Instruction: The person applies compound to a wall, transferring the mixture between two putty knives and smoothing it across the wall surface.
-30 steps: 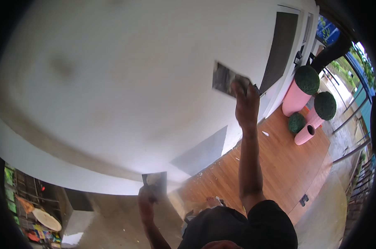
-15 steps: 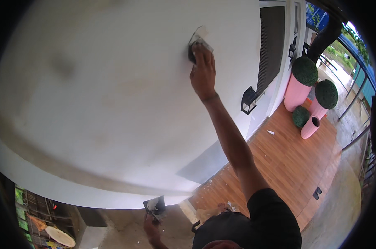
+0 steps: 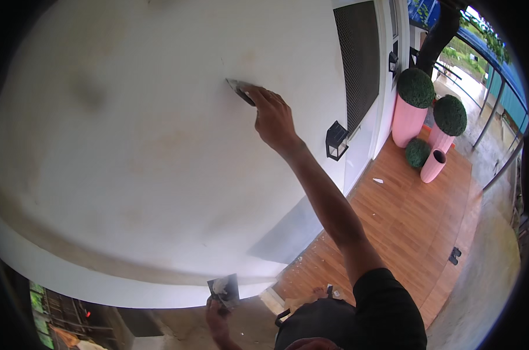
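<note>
My right hand (image 3: 276, 119) is raised to the white wall (image 3: 159, 175), its fingers closed around a putty knife (image 3: 241, 91). The knife's thin blade points up and left, its tip at the wall surface. Low down, my left hand (image 3: 218, 319) grips a dark square putty plate (image 3: 232, 290) from below. A lump of pale putty (image 3: 220, 284) sits on this plate, which is close to the wall's lower edge. The fingers of the left hand are partly hidden. Brownish smudges and a small patch mark the wall.
A black wall lantern (image 3: 336, 141) juts out beside a mesh-covered door (image 3: 358, 64). Pink planters (image 3: 409, 121) with round green topiary stand on the wood-look floor (image 3: 393, 227). White bits and a dark pair of footwear (image 3: 454, 255) lie there. Railings run along the right.
My right hand has moved down and left along the wall, and its putty knife now shows edge-on. My left hand with the plate is a little to the right. The view has shifted slightly.
</note>
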Action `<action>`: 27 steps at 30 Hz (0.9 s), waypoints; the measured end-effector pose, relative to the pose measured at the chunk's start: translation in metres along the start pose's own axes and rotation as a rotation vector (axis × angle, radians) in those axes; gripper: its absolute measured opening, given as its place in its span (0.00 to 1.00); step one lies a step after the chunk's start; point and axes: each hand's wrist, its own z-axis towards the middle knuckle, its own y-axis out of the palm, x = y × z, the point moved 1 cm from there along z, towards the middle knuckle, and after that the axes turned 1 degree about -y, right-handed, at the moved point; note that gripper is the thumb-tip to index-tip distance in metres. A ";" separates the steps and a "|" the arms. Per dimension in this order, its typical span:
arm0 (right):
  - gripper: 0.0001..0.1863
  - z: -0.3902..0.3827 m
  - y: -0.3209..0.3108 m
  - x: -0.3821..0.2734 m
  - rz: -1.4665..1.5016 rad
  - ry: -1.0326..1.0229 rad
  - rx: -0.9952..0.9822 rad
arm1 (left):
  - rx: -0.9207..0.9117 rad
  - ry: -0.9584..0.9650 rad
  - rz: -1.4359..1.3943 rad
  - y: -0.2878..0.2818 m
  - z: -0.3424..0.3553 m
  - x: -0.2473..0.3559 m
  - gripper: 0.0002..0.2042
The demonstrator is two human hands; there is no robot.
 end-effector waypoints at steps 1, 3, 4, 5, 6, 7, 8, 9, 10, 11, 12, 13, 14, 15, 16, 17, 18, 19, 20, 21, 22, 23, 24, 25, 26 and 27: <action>0.22 0.000 -0.009 0.003 -0.017 0.001 -0.104 | -0.004 -0.015 -0.040 0.004 0.001 0.001 0.14; 0.22 0.021 -0.018 0.014 -0.043 0.009 -0.004 | -0.006 -0.025 -0.077 0.011 0.002 0.004 0.14; 0.22 0.036 -0.026 0.022 -0.080 0.016 0.087 | -0.001 -0.021 -0.071 0.020 0.002 0.006 0.13; 0.23 0.049 -0.024 0.027 -0.062 -0.019 0.162 | 0.013 -0.015 -0.064 0.025 0.000 0.009 0.12; 0.23 0.050 -0.017 0.028 -0.065 -0.017 0.164 | 0.009 -0.016 -0.061 0.032 -0.003 0.010 0.12; 0.23 0.048 -0.004 0.030 -0.098 -0.099 0.177 | 0.043 -0.018 -0.036 0.036 -0.006 0.013 0.12; 0.23 0.044 0.005 0.032 -0.129 -0.183 0.190 | 0.079 -0.019 -0.013 0.038 -0.007 0.015 0.13; 0.23 0.029 0.010 0.033 -0.119 -0.213 0.192 | 0.079 -0.017 -0.011 0.035 -0.003 0.015 0.13; 0.23 0.012 0.017 0.030 -0.106 -0.209 0.193 | 0.030 -0.004 -0.036 0.028 0.000 0.013 0.13; 0.24 -0.005 0.019 0.029 -0.106 -0.213 0.167 | -0.027 0.006 -0.062 0.025 0.000 0.014 0.14; 0.24 -0.015 0.019 0.030 -0.106 -0.217 0.142 | -0.023 0.006 -0.061 0.022 0.000 0.015 0.14; 0.24 -0.014 0.010 0.032 -0.098 -0.182 0.070 | -0.042 0.002 0.001 0.023 0.004 0.019 0.14; 0.24 -0.008 0.005 0.032 -0.099 -0.184 0.075 | -0.060 -0.002 0.063 0.024 0.008 0.022 0.13; 0.25 0.002 0.001 0.034 -0.093 -0.116 0.146 | -0.061 0.003 0.064 0.025 0.009 0.024 0.13; 0.25 0.014 -0.010 0.035 -0.096 -0.048 0.214 | -0.063 -0.002 0.049 0.029 0.009 0.024 0.14; 0.26 0.031 -0.013 0.036 -0.083 0.009 0.220 | -0.062 -0.009 0.037 0.032 0.009 0.023 0.14; 0.26 0.038 -0.009 0.036 -0.091 0.008 0.219 | -0.070 -0.012 0.037 0.036 0.008 0.021 0.14; 0.26 0.043 0.000 0.033 -0.107 -0.041 0.214 | -0.031 -0.005 0.044 0.037 0.007 0.020 0.13; 0.26 0.046 0.010 0.030 -0.124 -0.094 0.209 | 0.007 0.003 0.049 0.040 0.007 0.019 0.12; 0.25 0.037 0.024 0.023 -0.182 -0.157 0.218 | 0.003 0.001 0.048 0.044 0.007 0.018 0.12; 0.26 0.023 0.031 0.013 -0.133 -0.154 0.194 | 0.016 -0.008 0.016 0.043 0.004 0.020 0.12; 0.26 0.005 0.033 0.010 -0.112 -0.159 0.156 | 0.025 -0.012 -0.018 0.043 0.002 0.021 0.12; 0.26 -0.010 0.031 0.010 -0.091 -0.164 0.118 | 0.032 -0.009 -0.020 0.041 0.002 0.021 0.12; 0.26 -0.016 0.020 0.010 -0.085 -0.164 0.119 | 0.031 -0.019 -0.013 0.038 0.002 0.021 0.13; 0.26 -0.017 0.005 0.012 -0.033 -0.069 0.029 | 0.023 -0.030 -0.006 0.036 0.004 0.020 0.13; 0.26 -0.015 -0.005 0.011 0.021 0.026 -0.059 | 0.023 -0.028 -0.007 0.034 0.006 0.020 0.13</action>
